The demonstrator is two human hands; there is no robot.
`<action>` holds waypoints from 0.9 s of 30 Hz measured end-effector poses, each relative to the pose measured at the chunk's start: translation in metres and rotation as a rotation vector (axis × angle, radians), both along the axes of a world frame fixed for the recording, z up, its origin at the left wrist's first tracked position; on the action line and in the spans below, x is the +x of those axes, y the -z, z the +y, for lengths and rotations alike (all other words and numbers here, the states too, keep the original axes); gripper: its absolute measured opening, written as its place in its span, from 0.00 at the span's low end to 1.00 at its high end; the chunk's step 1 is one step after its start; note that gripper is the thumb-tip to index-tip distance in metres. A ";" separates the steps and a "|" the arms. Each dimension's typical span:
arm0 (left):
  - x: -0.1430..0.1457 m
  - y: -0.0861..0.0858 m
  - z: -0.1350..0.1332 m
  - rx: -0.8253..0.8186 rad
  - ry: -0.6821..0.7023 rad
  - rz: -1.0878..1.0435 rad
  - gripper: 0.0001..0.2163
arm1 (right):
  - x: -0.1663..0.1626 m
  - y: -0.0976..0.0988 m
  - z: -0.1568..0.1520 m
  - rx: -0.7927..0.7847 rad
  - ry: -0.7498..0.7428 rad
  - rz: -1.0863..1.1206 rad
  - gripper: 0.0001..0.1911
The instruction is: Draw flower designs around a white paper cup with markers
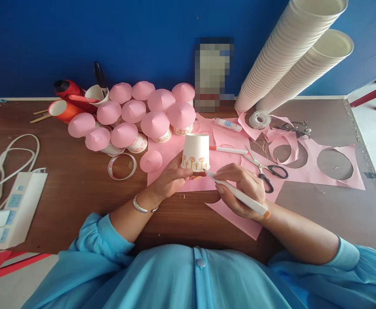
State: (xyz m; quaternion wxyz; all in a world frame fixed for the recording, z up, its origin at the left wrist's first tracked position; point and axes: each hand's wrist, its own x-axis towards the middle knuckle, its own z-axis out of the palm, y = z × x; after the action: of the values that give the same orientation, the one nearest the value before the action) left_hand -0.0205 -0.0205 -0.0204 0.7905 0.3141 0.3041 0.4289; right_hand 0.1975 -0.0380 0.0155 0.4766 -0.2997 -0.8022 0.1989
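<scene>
An upturned white paper cup (196,151) with small orange and yellow flowers drawn round its rim stands on pink paper (175,154). My left hand (172,178) grips the cup at its lower edge, fingers closed round it. My right hand (239,189) pinches a white marker pen (239,194) with an orange end, its tip touching the cup's rim at the lower right.
Several cups topped with pink paper cones (155,124) cluster behind. Scissors (266,169), another pen (228,150), a glue tube (228,125), a tape roll (260,119) and cut pink sheets (319,165) lie right. Two tall cup stacks (290,56) lean at back right. A power strip (17,206) sits left.
</scene>
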 end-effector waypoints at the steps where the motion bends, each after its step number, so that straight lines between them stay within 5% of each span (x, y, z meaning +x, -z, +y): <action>1: 0.000 0.001 0.000 -0.004 0.001 -0.002 0.18 | 0.000 0.000 0.000 0.000 -0.002 -0.001 0.09; 27: 0.000 0.001 0.000 0.006 0.028 -0.037 0.17 | 0.000 -0.001 0.002 0.011 0.004 -0.028 0.07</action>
State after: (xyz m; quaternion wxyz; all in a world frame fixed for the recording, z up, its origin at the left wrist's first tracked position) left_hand -0.0209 -0.0205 -0.0217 0.8009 0.3127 0.2836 0.4246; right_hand 0.1979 -0.0362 0.0163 0.4671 -0.3015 -0.8093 0.1893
